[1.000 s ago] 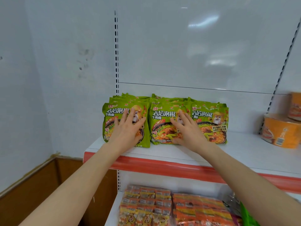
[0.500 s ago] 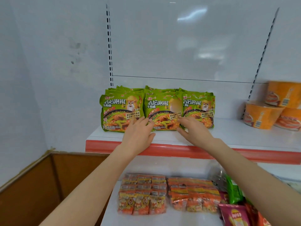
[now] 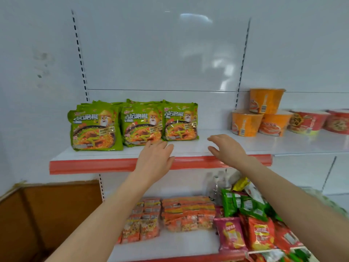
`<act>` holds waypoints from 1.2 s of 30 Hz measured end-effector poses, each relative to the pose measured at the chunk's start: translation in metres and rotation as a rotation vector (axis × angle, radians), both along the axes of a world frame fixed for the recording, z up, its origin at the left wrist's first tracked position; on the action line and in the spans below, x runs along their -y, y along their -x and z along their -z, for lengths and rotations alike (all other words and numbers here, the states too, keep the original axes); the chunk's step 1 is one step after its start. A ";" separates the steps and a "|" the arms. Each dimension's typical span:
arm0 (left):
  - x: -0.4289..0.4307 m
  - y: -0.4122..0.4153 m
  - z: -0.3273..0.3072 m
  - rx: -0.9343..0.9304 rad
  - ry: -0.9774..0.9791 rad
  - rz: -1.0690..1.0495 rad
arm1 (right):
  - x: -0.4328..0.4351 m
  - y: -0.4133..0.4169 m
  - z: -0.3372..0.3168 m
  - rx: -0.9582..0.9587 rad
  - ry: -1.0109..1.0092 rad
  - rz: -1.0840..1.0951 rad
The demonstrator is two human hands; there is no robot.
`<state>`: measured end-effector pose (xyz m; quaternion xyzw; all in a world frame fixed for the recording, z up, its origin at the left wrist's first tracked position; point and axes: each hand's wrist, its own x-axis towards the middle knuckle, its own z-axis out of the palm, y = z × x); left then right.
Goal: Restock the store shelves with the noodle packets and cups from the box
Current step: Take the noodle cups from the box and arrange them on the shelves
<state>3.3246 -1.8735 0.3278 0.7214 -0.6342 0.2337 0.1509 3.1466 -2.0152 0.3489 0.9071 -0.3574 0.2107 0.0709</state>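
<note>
Three rows of green noodle packets [image 3: 132,123] stand upright at the left of the white upper shelf [image 3: 207,146], which has a red front strip. My left hand [image 3: 154,157] hovers at the shelf edge just below the middle packet, fingers apart, holding nothing. My right hand [image 3: 224,148] is over the bare shelf to the right of the packets, also open and empty. Three orange noodle cups [image 3: 260,114] are stacked further right, and red noodle cups [image 3: 309,121] stand beside them. The box is out of view.
The lower shelf [image 3: 170,242] holds orange snack packets [image 3: 170,216] and a heap of green, purple and red snack bags [image 3: 251,220]. A white wall closes the left side, with a brown wooden panel [image 3: 47,214] below it.
Both hands have pulled back off the green packets and drifted right. The view has shifted right and back, bringing more cups and the lower shelf into sight.
</note>
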 end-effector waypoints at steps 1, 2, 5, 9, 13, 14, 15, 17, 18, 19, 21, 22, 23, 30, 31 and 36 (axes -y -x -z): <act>0.009 0.016 0.001 0.002 0.012 -0.005 | 0.010 0.017 0.000 0.002 0.003 0.000; 0.018 0.033 0.002 0.003 0.026 -0.008 | 0.020 0.036 -0.001 0.001 0.005 0.001; 0.051 0.085 0.005 0.001 0.060 0.003 | 0.053 0.094 -0.006 -0.018 0.016 0.013; 0.091 0.149 0.003 0.037 0.076 0.054 | 0.087 0.169 -0.014 -0.035 0.010 0.065; 0.122 0.199 -0.006 0.034 0.087 0.113 | 0.114 0.225 -0.021 -0.027 0.019 0.119; 0.128 0.209 -0.007 0.032 0.087 0.127 | 0.119 0.236 -0.022 -0.020 0.027 0.127; 0.136 0.217 -0.008 0.033 0.089 0.141 | 0.124 0.246 -0.022 -0.012 0.029 0.140; 0.148 0.225 -0.006 0.030 0.091 0.154 | 0.129 0.258 -0.022 0.002 0.031 0.156; 0.156 0.230 -0.005 0.023 0.090 0.163 | 0.133 0.263 -0.021 0.008 0.029 0.165; 0.164 0.234 -0.005 0.016 0.086 0.171 | 0.137 0.267 -0.021 0.011 0.024 0.167; 0.181 0.241 -0.005 0.010 0.064 0.178 | 0.147 0.272 -0.021 0.017 0.016 0.176; 0.189 0.243 -0.006 0.011 0.050 0.169 | 0.154 0.273 -0.022 0.025 0.016 0.177; 0.198 0.246 -0.008 0.009 0.044 0.159 | 0.159 0.273 -0.024 0.033 0.022 0.173; 0.256 0.239 -0.015 0.000 0.096 0.192 | 0.209 0.260 -0.046 0.126 0.073 0.153; 0.262 0.238 -0.016 -0.014 0.107 0.213 | 0.217 0.258 -0.048 0.141 0.067 0.152; 0.293 0.222 -0.022 -0.002 0.156 0.258 | 0.251 0.241 -0.063 0.225 0.053 0.147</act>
